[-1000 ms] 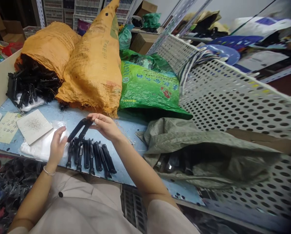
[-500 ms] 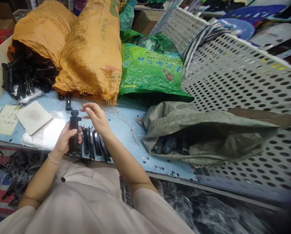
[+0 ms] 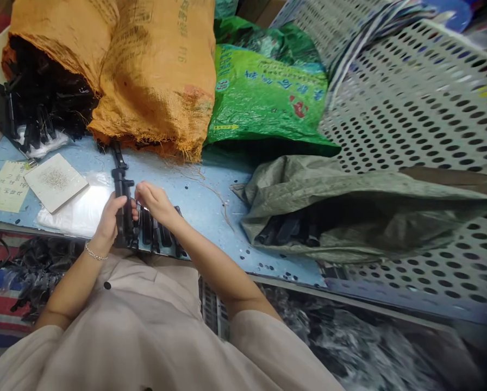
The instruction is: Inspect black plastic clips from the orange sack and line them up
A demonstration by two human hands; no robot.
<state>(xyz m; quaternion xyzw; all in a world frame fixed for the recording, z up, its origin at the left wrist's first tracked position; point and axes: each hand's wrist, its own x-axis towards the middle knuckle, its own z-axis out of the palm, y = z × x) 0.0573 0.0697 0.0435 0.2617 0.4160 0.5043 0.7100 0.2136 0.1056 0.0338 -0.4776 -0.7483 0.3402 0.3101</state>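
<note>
My left hand [image 3: 108, 221] is wrapped round a long black plastic part [image 3: 123, 216], holding it upright over the bench's front edge. Close by on the right is my right hand [image 3: 156, 203], its fingers curled together beside the part's upper half. Whatever those fingertips may hold is hidden. Below my right hand, several slim black pieces [image 3: 156, 236] lie side by side along the edge. Another black piece [image 3: 120, 158] rests just past the held part's top end, near the orange sack.
Orange woven sacks [image 3: 157, 81] stand at the back, one spilling black parts [image 3: 43, 108]. A green bag [image 3: 268, 92] is beside them. An open grey-green sack [image 3: 369, 217] holds dark parts at right, before a perforated white basket [image 3: 423, 108]. A square white tile [image 3: 56, 182] lies left.
The view has tilted down and closer. My right hand's fingers, spread apart before, have curled in and come lower beside the black part. My left hand still holds the part, now turned slightly.
</note>
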